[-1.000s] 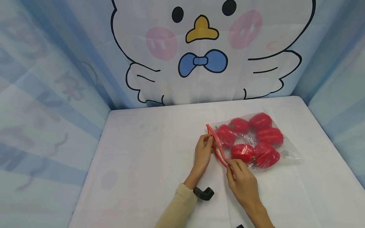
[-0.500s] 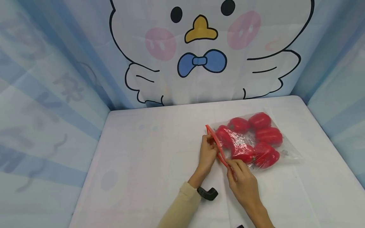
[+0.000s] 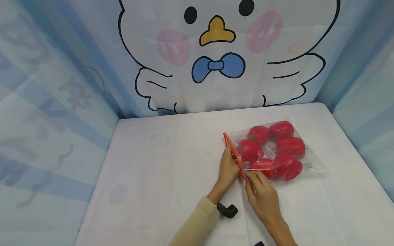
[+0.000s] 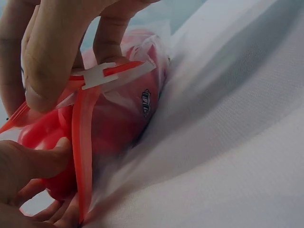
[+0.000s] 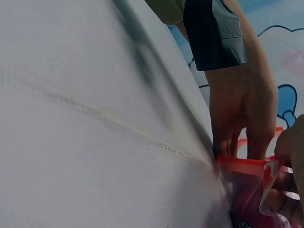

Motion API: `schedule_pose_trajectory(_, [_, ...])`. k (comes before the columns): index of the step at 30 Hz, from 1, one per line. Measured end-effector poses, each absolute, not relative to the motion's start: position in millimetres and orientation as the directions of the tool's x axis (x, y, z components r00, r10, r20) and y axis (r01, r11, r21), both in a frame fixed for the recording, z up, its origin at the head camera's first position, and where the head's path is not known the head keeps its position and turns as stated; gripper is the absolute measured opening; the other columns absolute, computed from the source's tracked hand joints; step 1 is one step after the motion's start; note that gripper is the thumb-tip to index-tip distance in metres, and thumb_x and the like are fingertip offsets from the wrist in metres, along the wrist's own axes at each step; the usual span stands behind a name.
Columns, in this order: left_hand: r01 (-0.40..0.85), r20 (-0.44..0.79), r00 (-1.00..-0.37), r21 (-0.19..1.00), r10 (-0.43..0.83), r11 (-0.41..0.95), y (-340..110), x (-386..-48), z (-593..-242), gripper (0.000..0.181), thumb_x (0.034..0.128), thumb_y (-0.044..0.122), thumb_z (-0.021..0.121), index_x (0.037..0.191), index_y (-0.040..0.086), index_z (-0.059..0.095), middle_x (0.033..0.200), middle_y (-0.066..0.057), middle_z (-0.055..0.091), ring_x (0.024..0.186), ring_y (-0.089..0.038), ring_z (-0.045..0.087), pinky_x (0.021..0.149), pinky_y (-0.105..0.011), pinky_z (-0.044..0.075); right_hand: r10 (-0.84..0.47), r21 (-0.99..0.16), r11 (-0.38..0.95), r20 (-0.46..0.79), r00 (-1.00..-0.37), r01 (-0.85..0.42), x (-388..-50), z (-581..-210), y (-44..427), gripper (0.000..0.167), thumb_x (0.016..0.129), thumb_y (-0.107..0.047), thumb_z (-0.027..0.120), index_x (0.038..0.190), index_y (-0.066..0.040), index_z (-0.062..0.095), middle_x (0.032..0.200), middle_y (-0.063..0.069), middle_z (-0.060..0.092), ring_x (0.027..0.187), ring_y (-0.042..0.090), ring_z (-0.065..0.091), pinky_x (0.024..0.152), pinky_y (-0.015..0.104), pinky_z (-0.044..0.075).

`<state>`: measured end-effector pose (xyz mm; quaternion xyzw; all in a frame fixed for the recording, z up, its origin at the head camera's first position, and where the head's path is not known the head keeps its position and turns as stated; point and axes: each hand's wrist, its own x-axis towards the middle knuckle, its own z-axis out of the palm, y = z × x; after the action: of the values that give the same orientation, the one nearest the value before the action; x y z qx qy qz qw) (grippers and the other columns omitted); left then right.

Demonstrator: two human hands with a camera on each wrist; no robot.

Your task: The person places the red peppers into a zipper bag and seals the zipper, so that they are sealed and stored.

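Observation:
A clear zip bag (image 3: 317,167) with an orange zip edge (image 3: 231,144) lies on its side, holding several red bell peppers (image 3: 290,146). My right hand (image 3: 263,198) pinches the near end of the zip edge, by a white slider (image 4: 100,76). The left hand (image 3: 227,171) reaches into the bag's mouth. In the left wrist view its thumb (image 4: 52,156) appears to touch a red bell pepper (image 4: 42,130) between the two orange strips. The right wrist view shows the left hand's fingertips hidden behind the near strip.
A white cloth (image 3: 160,177) covers the table. Patterned curtains (image 3: 55,136) enclose the back and sides, the back one bearing a cartoon bird. A black wrist device (image 3: 227,210) sits beside the beige left sleeve (image 3: 200,222).
My left hand leaves the zip edge and moves rightward into the bag's mouth. The nearest bell pepper shifts right, deeper into the bag. My right hand stays in place on the zip edge.

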<state>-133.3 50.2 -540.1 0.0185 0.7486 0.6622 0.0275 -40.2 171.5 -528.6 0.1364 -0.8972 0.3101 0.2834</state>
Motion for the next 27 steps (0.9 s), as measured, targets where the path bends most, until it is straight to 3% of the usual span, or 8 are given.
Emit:
schedule_pose_trajectory(5, [-0.012,-0.023,-0.998,0.984,0.056,0.176,51,-130,-537,0.048,0.0837,0.019,0.088,0.122,0.006,0.062,0.111,-0.011,0.070,0.089,-0.006,0.067,0.066,-0.018,0.056,-0.064,-0.482,0.769,0.596,-0.800,-0.421,-40,-530,172,0.040,0.079,0.007,0.079,0.117,-0.006,0.075,0.102,0.008,0.070,0.088,0.020,0.069,0.079,0.027,0.054])
schedule_pose_trajectory(13, [0.054,0.022,-0.991,0.966,0.129,0.252,55,-127,-537,0.035,0.0891,0.026,0.083,0.113,0.004,0.074,0.110,-0.013,0.079,0.090,-0.007,0.069,0.071,-0.016,0.053,-0.065,-0.454,0.776,0.633,-0.771,-0.439,-38,-528,171,0.051,0.071,0.013,0.082,0.117,-0.007,0.076,0.103,0.008,0.071,0.088,0.021,0.070,0.076,0.033,0.057])
schedule_pose_trajectory(17, [0.112,0.064,-0.986,0.942,0.157,0.315,55,-128,-537,0.023,0.0933,0.020,0.077,0.110,0.004,0.078,0.109,-0.012,0.080,0.097,-0.014,0.073,0.079,-0.017,0.053,-0.061,-0.471,0.774,0.610,-0.790,-0.424,-38,-528,172,0.044,0.075,0.010,0.081,0.116,-0.006,0.076,0.103,0.008,0.071,0.090,0.021,0.069,0.078,0.031,0.055])
schedule_pose_trajectory(20, [0.116,0.066,-0.986,0.933,0.153,0.341,55,-129,-538,0.018,0.0938,0.012,0.072,0.109,0.005,0.079,0.108,-0.012,0.080,0.094,-0.012,0.071,0.079,-0.017,0.052,-0.061,-0.486,0.772,0.585,-0.809,-0.409,-37,-529,172,0.038,0.081,0.006,0.077,0.117,-0.005,0.076,0.104,0.009,0.070,0.091,0.021,0.069,0.080,0.031,0.055])
schedule_pose_trajectory(27, [0.090,0.034,-0.986,0.931,0.162,0.354,45,-132,-539,0.030,0.0862,-0.004,0.061,0.111,0.002,0.078,0.096,-0.013,0.078,0.073,-0.004,0.052,0.062,-0.016,0.043,-0.067,-0.474,0.787,0.572,-0.818,-0.396,-38,-529,171,0.034,0.083,0.003,0.078,0.116,-0.005,0.075,0.103,0.009,0.070,0.090,0.021,0.068,0.080,0.034,0.056])
